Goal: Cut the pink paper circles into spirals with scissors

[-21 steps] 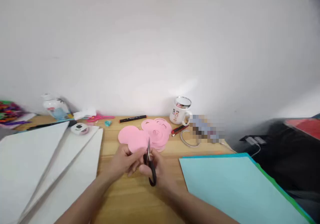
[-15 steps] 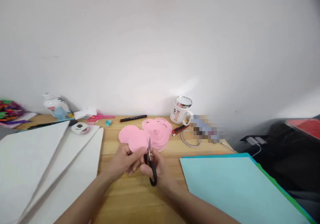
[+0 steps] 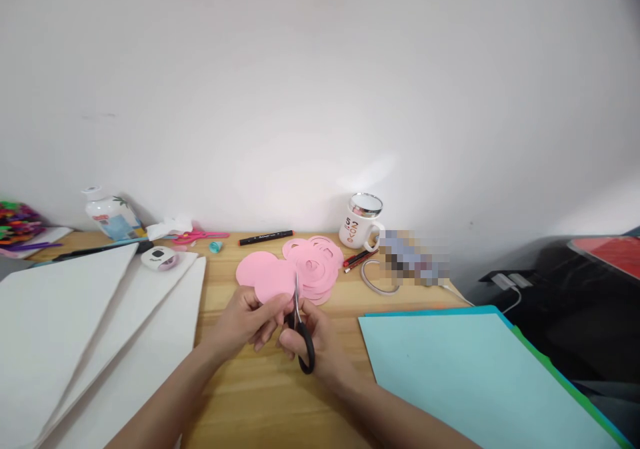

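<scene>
Across the lower half of the frame runs a wooden table (image 3: pixel 240 395) set against a plain white wall. At lower left, large white sheets (image 3: pixel 75 329) lie fanned over one another. At lower right, a teal sheet (image 3: pixel 465 375) rests on a green sheet (image 3: pixel 565 385), of which only the edge shows.

Both forearms come up from the bottom edge and meet at the centre of the frame. The left hand (image 3: pixel 245 322) has its thumb and fingers pinched on the near edge of a pink paper disc (image 3: pixel 274 281), holding it just above the tabletop. The right hand (image 3: pixel 320 342) is closed around the black handles of small scissors (image 3: pixel 301 332). Their blades point up the frame, nearly together, at the disc's right edge.

Just behind and right of the disc lies a stack of pink paper spirals (image 3: pixel 317 265), and a second pink disc (image 3: pixel 253 267) lies just to its left. Farther back, near the wall, a white mug (image 3: pixel 359 225) stands right of centre. A clear tape ring (image 3: pixel 377 279) lies just below it, and a black marker (image 3: pixel 266 237) lies left of it. Pink scissors (image 3: pixel 197 237) and a bottle (image 3: pixel 113 215) sit toward the upper left of the table.
</scene>
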A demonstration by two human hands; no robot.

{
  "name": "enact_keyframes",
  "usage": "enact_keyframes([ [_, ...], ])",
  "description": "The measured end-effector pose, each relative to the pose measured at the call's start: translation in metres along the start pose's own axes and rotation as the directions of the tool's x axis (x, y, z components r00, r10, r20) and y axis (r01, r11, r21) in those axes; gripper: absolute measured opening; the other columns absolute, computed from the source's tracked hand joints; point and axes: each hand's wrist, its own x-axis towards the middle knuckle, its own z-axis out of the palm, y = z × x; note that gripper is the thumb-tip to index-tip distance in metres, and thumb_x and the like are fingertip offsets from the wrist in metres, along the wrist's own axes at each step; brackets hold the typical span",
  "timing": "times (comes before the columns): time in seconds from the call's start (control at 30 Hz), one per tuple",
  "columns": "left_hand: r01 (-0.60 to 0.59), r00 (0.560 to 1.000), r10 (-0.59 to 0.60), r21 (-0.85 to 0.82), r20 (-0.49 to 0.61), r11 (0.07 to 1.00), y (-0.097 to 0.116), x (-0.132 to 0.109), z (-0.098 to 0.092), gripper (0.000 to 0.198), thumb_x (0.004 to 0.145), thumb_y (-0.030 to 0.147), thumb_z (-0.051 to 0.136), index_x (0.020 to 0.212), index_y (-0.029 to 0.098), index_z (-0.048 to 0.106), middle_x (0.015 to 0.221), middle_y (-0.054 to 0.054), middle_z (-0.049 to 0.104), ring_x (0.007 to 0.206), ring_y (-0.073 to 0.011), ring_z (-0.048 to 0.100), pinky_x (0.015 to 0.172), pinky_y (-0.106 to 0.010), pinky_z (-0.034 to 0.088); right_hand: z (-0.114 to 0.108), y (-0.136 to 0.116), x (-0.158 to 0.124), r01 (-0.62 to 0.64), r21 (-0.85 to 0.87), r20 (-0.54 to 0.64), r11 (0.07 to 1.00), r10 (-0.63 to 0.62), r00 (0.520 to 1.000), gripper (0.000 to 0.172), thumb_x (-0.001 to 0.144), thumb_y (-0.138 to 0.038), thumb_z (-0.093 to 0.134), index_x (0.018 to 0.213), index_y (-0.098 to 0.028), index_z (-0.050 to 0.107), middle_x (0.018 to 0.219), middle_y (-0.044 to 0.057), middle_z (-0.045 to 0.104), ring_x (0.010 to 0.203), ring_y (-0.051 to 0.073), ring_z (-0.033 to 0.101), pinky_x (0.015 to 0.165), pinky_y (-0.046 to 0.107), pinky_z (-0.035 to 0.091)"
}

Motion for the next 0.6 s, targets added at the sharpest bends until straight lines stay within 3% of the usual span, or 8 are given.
enact_keyframes([
  [0.6,-0.038,0.999,0.038,-0.014,-0.036,0.999,0.0039,-0.0002,-0.0021,0.041,0.075,0.045,0.055,0.05,0.014,0.052,0.027,0.005,0.045,0.022,-0.004,0.034,0.029,-0.016,0.019,-0.0009,-0.003,-0.0023,-0.05,-0.021,0.011,0.999,0.05,0.999,0.03,0.064,-0.039,0.066,0.076,-0.019,0.047,0.045,-0.009,0.047,0.035,0.005,0.037,0.035,0.017,0.029],
])
